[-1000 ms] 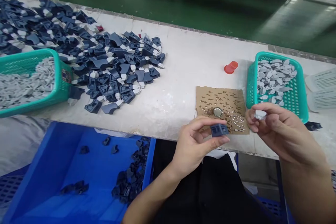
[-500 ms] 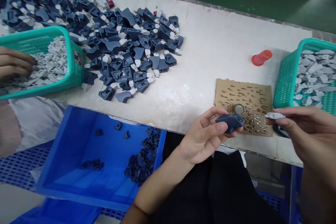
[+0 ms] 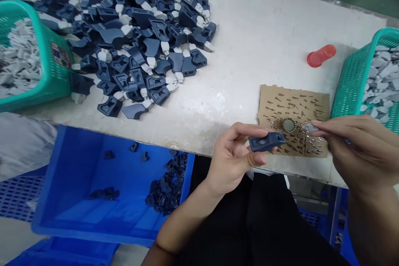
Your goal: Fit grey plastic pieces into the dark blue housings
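Observation:
My left hand [image 3: 235,156] is closed on a dark blue plastic part [image 3: 265,141], held just off the table's front edge. My right hand [image 3: 355,149] pinches a small light grey plastic piece [image 3: 310,127] over a brown cardboard sheet [image 3: 293,99]. The cardboard carries many small metal springs and a round metal disc [image 3: 288,124]. The grey piece's tip is close to the disc. The two hands are a short gap apart.
A big heap of dark blue parts with grey tips [image 3: 131,37] covers the table's left. Teal baskets of grey pieces stand at left [image 3: 52,75] and right [image 3: 352,79]. A red cap [image 3: 321,55] lies behind the cardboard. A blue bin [image 3: 93,191] with several blue parts sits below.
My right hand brought the grey piece down and left toward the disc on the cardboard. My left hand turned the blue part. Another person's hand at the left basket has left the view.

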The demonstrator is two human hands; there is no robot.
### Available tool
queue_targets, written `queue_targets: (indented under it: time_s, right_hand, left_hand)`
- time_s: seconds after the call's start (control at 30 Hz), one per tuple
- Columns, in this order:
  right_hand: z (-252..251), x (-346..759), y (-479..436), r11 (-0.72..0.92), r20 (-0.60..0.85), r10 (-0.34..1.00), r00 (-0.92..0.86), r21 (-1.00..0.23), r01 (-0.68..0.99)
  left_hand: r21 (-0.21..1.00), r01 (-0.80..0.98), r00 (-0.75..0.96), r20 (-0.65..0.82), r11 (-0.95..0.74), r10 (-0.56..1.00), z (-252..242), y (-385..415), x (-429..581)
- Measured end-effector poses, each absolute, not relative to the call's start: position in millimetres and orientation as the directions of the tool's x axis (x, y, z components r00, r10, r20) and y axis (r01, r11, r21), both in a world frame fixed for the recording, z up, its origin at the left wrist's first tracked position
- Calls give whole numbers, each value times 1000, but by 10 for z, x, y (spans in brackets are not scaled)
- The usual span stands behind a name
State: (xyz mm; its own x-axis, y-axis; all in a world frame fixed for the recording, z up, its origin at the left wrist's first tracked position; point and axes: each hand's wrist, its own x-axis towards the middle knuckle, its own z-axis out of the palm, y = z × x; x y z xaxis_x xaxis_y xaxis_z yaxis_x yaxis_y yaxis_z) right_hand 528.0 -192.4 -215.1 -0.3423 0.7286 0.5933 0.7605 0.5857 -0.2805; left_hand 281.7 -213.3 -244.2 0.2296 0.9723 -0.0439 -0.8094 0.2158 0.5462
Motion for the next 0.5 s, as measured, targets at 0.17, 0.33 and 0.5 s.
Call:
queue_targets:
  time_s: [0.17, 0.33, 0.5]
  right_hand:
    - [-2181, 5279, -1950, 592, 549, 741, -388, -259, 763]
    - [-2231, 5284, -1955, 632, 515, 729, -450, -257, 731]
    - [-2243, 5260, -1961, 629, 491, 742, -457, -272, 728]
  left_hand:
    - [741, -671, 72, 33, 24, 997, -2427, -2124, 2793]
    - [803, -588, -10, 106, -92, 994, -2407, -2126, 2790]
    - [829, -544, -33, 136, -132, 990, -2427, -2141, 2800]
